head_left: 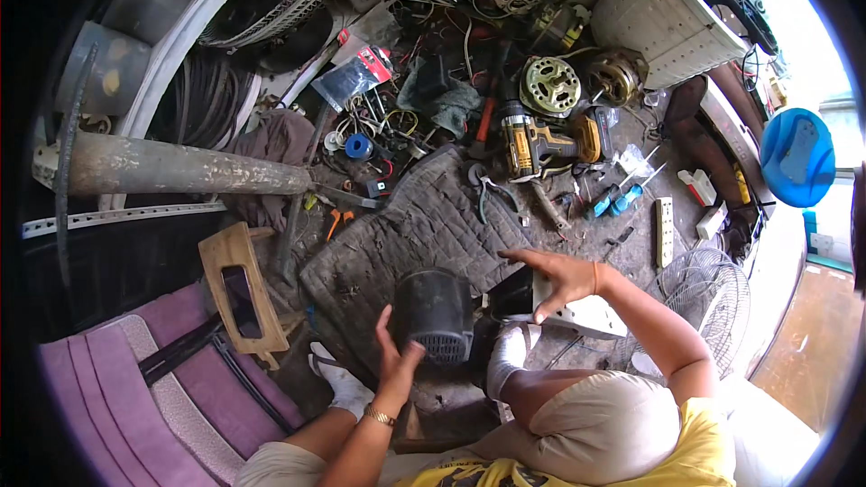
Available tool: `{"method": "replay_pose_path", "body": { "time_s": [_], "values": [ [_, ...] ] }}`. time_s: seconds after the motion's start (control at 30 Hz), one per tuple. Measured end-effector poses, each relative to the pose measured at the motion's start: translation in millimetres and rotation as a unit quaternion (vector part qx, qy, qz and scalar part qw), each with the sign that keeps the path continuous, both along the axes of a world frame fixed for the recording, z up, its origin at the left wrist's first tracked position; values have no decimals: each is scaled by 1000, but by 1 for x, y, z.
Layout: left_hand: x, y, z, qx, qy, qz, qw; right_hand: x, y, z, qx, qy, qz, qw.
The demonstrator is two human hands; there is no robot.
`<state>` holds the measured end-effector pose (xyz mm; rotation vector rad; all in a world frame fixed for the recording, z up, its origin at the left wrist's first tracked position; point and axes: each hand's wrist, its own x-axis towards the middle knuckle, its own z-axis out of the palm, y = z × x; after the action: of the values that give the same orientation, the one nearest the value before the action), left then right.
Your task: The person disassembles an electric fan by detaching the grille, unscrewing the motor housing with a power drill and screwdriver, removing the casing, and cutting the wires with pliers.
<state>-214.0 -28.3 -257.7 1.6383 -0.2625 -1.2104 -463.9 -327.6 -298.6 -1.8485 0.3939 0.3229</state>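
Black housing (pixel 433 307) at 6 o'clock, just beside white-and-black unit (pixel 591 316) at 4. Left hand (pixel 397 374): fingers spread at housing's 8 o'clock edge. Right hand (pixel 568 278): fingers wide across unit's black end; can't tell if gripping. Looks mid-job: parts seem separate, drill (pixel 541 142) at 2 idle. Remaining work unclear.

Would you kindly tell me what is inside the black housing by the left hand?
Of the black housing, only the outer shell and vent grille show; anything inside is covered.
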Motion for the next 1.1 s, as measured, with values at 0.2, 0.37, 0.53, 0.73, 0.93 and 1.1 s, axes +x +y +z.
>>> {"method": "replay_pose_path", "body": {
  "time_s": [0.2, 0.37, 0.53, 0.73, 0.93, 1.1],
  "values": [
    [39, 43, -56, 160, 439, 114, 877, -28, 50, -52, 274, 125, 5, 954],
    [39, 94, -98, 202, 381, 69, 899, -15, 87, -21, 219, 107, -7, 970],
    [34, 118, -112, 70, 423, 78, 900, 34, 63, 90, -61, 134, 83, 986],
    [63, 83, -149, -36, 319, 49, 946, 32, 85, 34, -277, 28, 81, 957],
    [29, 42, -162, 32, 48, -2, 998, 26, 76, -3, -263, 53, 65, 961],
    [68, 58, -111, 158, -41, -41, 986, 12, -51, -68, -345, 151, -322, 869]
  ]
}}
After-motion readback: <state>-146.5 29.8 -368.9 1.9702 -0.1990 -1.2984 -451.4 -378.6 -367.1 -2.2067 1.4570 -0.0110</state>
